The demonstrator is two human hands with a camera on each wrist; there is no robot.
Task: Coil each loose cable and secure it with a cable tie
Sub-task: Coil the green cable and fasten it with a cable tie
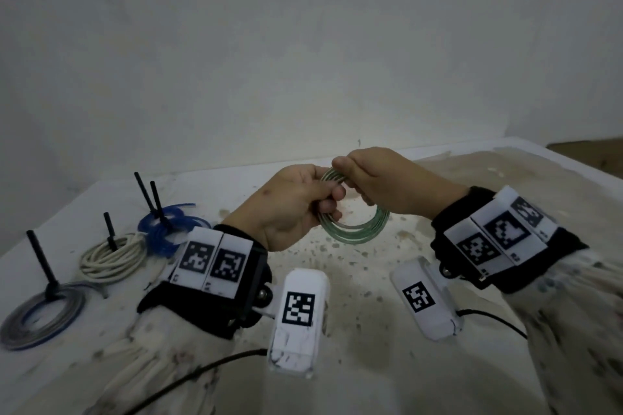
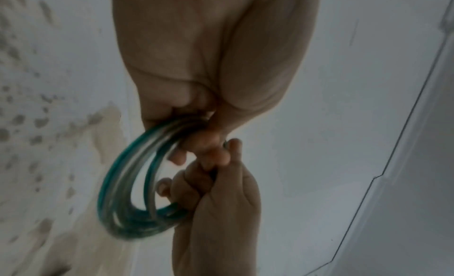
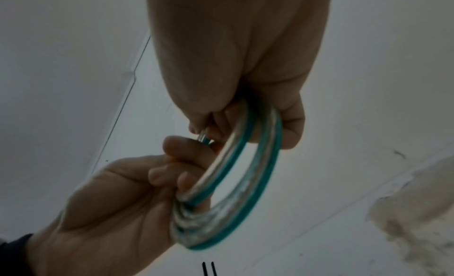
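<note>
Clearly the green-and-clear cable coil [image 1: 354, 229] is being held up off the stained tabletop [image 1: 438, 280], hanging between the two hands with most of its loop drooping below the fingers. It looks light and springy, a smooth plastic-jacketed cable that will probably try to fan open when released, so the best hold is across the whole bundle of turns where they are lying together, pinching them flat.

That is what the left hand [image 1: 296, 202] is doing: its fingers are curling around the near side of the loop, thumb pressing the turns against them. The right hand [image 1: 387, 182] is gripping the top of the coil just beside the left thumb, knuckles up and wrist angling down from the right. In the right wrist view its fingertips [image 3: 196, 128] are pinching a short clear end of the cable [image 3: 203, 137]; whether a tie is already on this coil cannot be told, since the views are blurred.

Further out beyond the left wrist, a blue coil [image 1: 168, 229], a white coil [image 1: 113, 256] and a grey-blue coil [image 1: 40, 317] are lying bound, black cable ties [image 1: 40, 259] sticking up.
</note>
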